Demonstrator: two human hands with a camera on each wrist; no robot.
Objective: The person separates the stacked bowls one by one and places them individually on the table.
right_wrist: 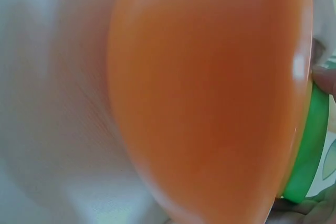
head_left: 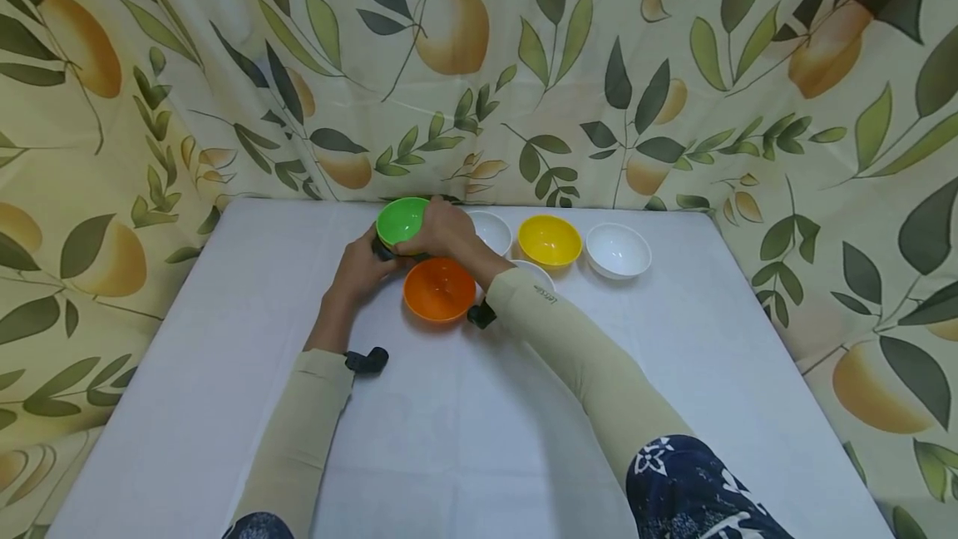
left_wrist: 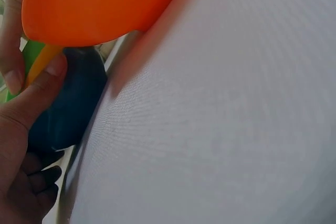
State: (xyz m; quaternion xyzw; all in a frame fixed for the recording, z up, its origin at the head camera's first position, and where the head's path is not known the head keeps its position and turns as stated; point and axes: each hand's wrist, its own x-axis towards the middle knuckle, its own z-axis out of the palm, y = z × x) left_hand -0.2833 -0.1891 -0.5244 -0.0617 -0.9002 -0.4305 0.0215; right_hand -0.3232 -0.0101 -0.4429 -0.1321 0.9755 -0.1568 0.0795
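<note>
A green bowl (head_left: 401, 221) is at the back left of the table, with my right hand (head_left: 446, 231) gripping its right side. Below it is a dark blue bowl (left_wrist: 73, 98), and a yellow-orange rim (left_wrist: 43, 65) shows between the two. My left hand (head_left: 359, 266) holds the dark blue bowl from the left, its thumb (left_wrist: 44, 85) at the rim and the other fingers lower around the side. Just in front of both hands stands an orange bowl (head_left: 439, 290), which fills much of the right wrist view.
To the right of my hands, a white bowl (head_left: 491, 233), a yellow bowl (head_left: 550, 241) and another white bowl (head_left: 618, 251) stand along the back. My right forearm partly hides a further white bowl (head_left: 535, 274). A white cloth (head_left: 449, 422) covers the table; patterned fabric (head_left: 479, 106) hangs behind.
</note>
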